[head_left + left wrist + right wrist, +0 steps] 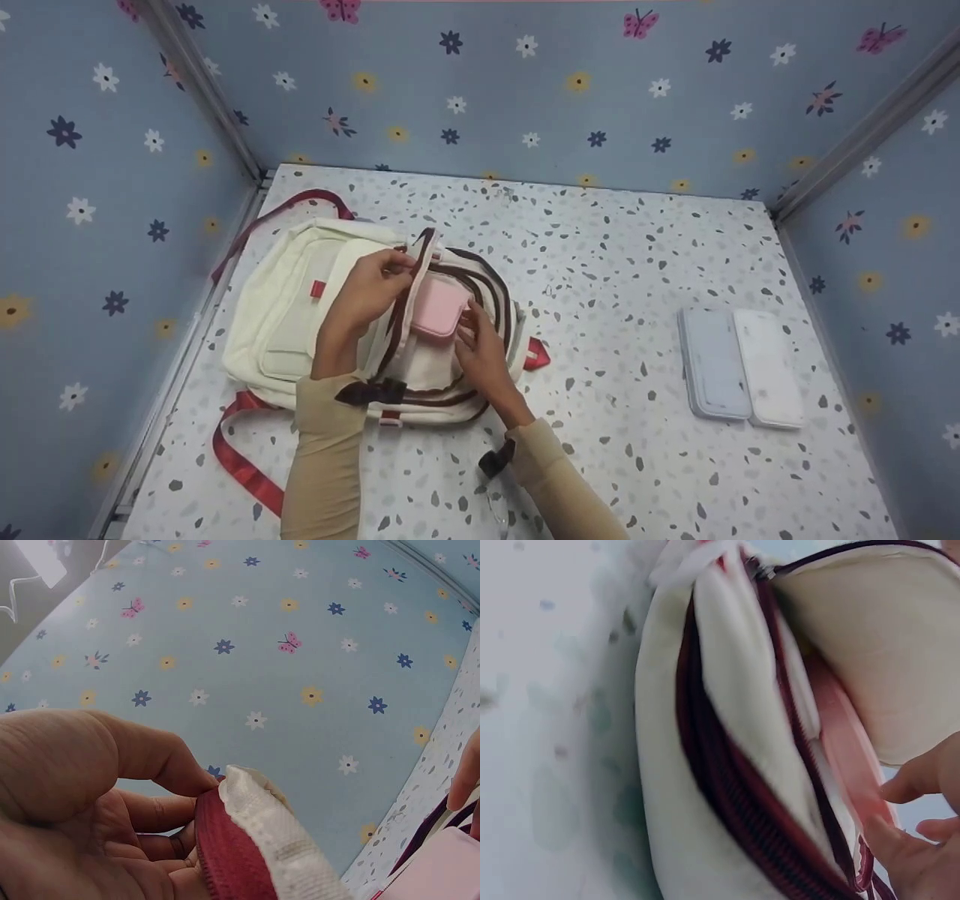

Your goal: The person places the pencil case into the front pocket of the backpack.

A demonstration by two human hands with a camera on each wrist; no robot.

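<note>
We see the left hand (367, 292) pinching the edge of a flap (296, 855) between thumb and finger, holding it up. The right hand (484, 356) pinches the side of a pink case (439, 307). The pink case sits in the open mouth of a pocket on a cream bag (251, 322).

The bag lies on its back near the left edge of the worktop (600, 300), and a red strap (255, 480) curls out toward us. A wide part of the worktop lies between the bag and a blue-gray case (715, 364). A white case (769, 367) is just beside that one, near the right edge. At the back, the worktop meets a flowery wall (525, 90).

Only the head view shows us those two cases. Only the left wrist view shows a white bar (41, 559) and cord up high. The right wrist view shows us the teeth of a dark red zip (757, 832) up close, and the thin side of the pink case next to the flap.
</note>
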